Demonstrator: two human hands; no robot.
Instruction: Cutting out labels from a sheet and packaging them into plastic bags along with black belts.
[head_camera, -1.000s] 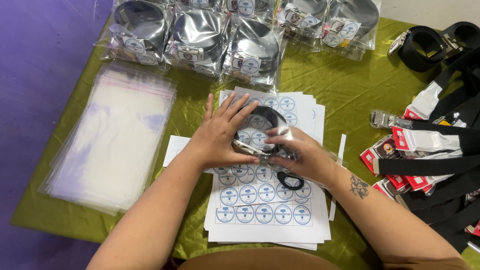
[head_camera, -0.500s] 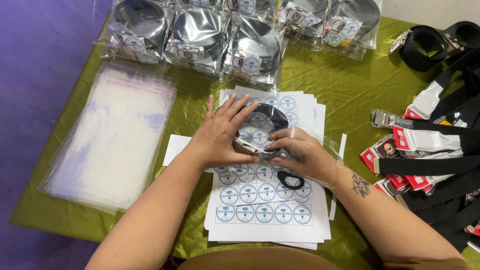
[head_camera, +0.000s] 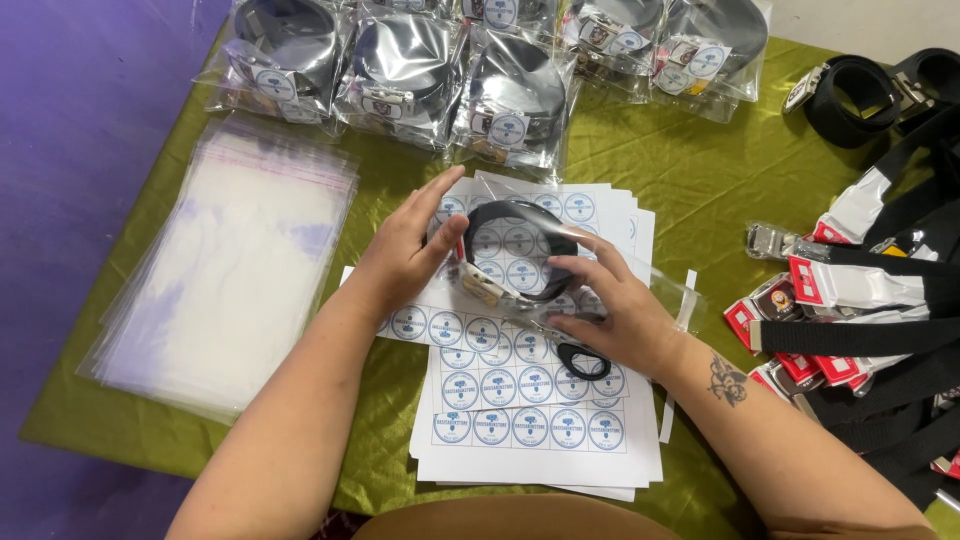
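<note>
Both hands are on a coiled black belt (head_camera: 520, 250) inside a clear plastic bag (head_camera: 600, 275), sitting right on top of the sticker sheets (head_camera: 520, 400) in the middle of the table. The coil lies flat – its ring faces straight up at the camera, so there's no real long axis to speak of, just a slightly wide oval running left to right. The metal buckle (head_camera: 480, 285) sits at the lower left of the coil, pointing toward the left hand.

The left hand (head_camera: 405, 255) is mostly flat, fingers spread, pressing against the left side of the bagged belt with the thumb near the buckle. The right hand (head_camera: 615, 310) is loosely curled over the lower right of the bag, fingertips pinching at the plastic – not a tight grip from what I can see. Scissors (head_camera: 585, 360) peek out just under that hand.

Room to move is tight: a stack of empty clear bags (head_camera: 230, 270) on the left, a row of already bagged belts (head_camera: 400, 60) along the far edge, loose black belts and red-and-white tags (head_camera: 860, 300) piled on the right. The surface is an olive-green cloth (head_camera: 700, 170), with a purple floor (head_camera: 70, 120) off to the left.
</note>
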